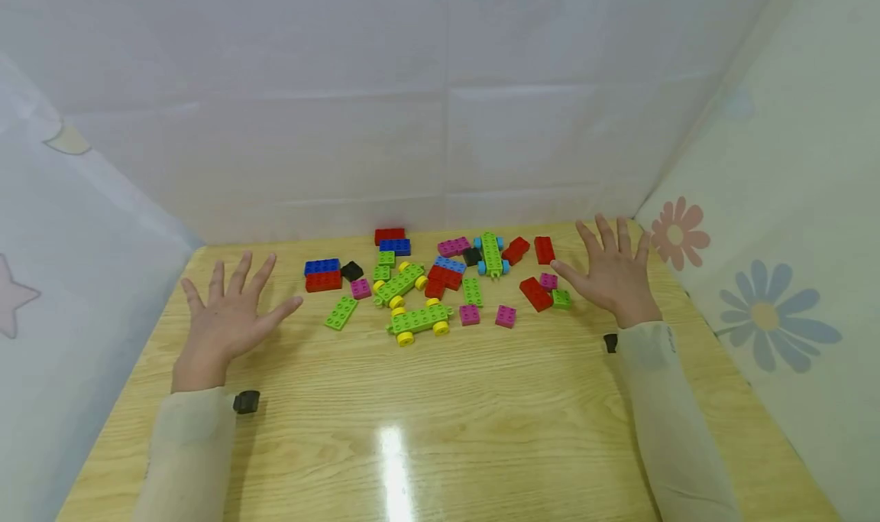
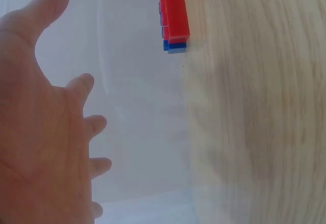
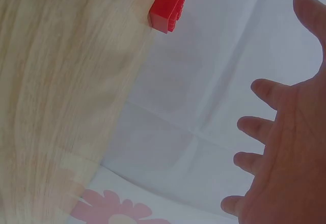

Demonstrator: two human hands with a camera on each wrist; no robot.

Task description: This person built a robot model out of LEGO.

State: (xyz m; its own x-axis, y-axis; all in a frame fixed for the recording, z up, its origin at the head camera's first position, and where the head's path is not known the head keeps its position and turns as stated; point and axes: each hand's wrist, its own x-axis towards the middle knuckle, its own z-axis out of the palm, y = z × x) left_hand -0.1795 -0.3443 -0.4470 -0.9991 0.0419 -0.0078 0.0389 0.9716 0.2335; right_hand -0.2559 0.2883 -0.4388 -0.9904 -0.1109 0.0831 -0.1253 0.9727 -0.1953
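Observation:
My left hand (image 1: 229,316) is spread palm down above the table's left side, holding nothing. Nearest to it lie a red brick (image 1: 323,280) and a blue brick (image 1: 321,266), side by side; the left wrist view shows the red brick (image 2: 175,11) too. On the right, my right hand (image 1: 612,273) is also spread, fingers apart and without any object. Close to its thumb are a green brick (image 1: 561,299), a small magenta brick (image 1: 548,280) and a red brick (image 1: 544,250). In the right wrist view a red brick (image 3: 166,13) sits beyond the fingers.
Between the hands lie several bricks, two green car bases with yellow wheels (image 1: 419,320) (image 1: 400,283) and one green car base with blue wheels (image 1: 491,254). Black pieces (image 1: 352,270) lie among them. White sheets (image 1: 440,124) hang behind the wooden table (image 1: 481,415) and at both sides.

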